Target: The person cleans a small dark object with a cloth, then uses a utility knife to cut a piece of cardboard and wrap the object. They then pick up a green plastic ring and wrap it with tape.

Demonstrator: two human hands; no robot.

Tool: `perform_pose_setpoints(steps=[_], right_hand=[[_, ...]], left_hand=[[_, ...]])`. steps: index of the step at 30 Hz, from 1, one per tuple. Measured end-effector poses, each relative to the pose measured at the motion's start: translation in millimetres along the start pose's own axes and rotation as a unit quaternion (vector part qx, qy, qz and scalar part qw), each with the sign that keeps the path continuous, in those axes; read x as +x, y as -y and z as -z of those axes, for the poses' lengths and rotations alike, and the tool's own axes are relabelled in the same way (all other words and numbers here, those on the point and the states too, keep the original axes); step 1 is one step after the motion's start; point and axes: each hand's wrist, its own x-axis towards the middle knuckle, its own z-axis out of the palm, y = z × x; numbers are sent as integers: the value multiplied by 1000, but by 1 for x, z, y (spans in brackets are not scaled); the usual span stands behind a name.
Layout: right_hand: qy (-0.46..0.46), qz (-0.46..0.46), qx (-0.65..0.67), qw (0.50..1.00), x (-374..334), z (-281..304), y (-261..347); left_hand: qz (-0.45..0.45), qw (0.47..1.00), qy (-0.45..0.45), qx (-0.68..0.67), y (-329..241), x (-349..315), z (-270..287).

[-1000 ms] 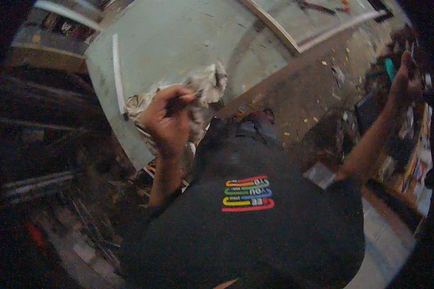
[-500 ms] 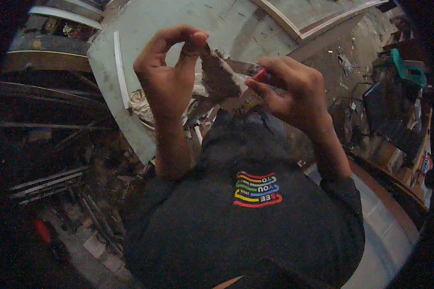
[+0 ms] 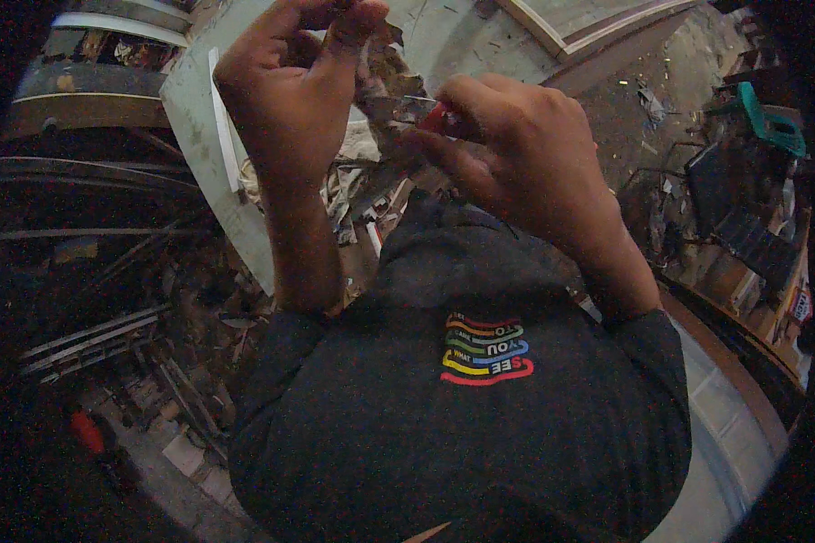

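Note:
High in front of my chest, my left hand (image 3: 290,104) pinches the upper end of a ragged brown-and-grey scrap (image 3: 386,71) between thumb and fingertips. Whether it is cloth or worn sandpaper I cannot tell. My right hand (image 3: 530,149) is closed around a small red-handled tool (image 3: 436,119). A thin metallic part, like a blade, sticks out from it toward the scrap's lower part. My fingers hide most of the handle. Whether the blade touches the scrap is too blurred to make out.
Below the hands lies a pale greenish panel (image 3: 193,136) with a white strip (image 3: 226,127) and a crumpled beige cloth (image 3: 358,149). A wooden frame (image 3: 566,50) lies beyond. At right are a teal tool (image 3: 765,122) and dark clutter; metal bars (image 3: 95,342) lie at left.
Both hands have moved left and farther away, carrying the scrap and the red-handled tool. The scrap has turned and now hangs closer to my left hand.

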Motion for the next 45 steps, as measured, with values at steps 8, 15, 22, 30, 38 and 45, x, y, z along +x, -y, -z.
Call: perform_pose_setpoints(steps=[8,15,22,30,38,45], right_hand=[[6,-9,12,1000,16,-24,11],[-23,-20,-21,999,10,-41,-2],[28,-2,3,1000,2,-22,-4],[-7,5,-12,1000,15,-43,-2],[-133,-38,-7,990,31,-57,-15],[-228,81,79,967,11,-55,-29]], left_hand=[[-42,984,29,168,-8,-4,13],[-128,985,-54,105,8,-34,8],[67,988,-41,133,31,-8,6],[79,991,11,104,20,-6,8],[-89,992,2,95,22,-44,-2],[-141,939,59,-307,63,-67,-25]])
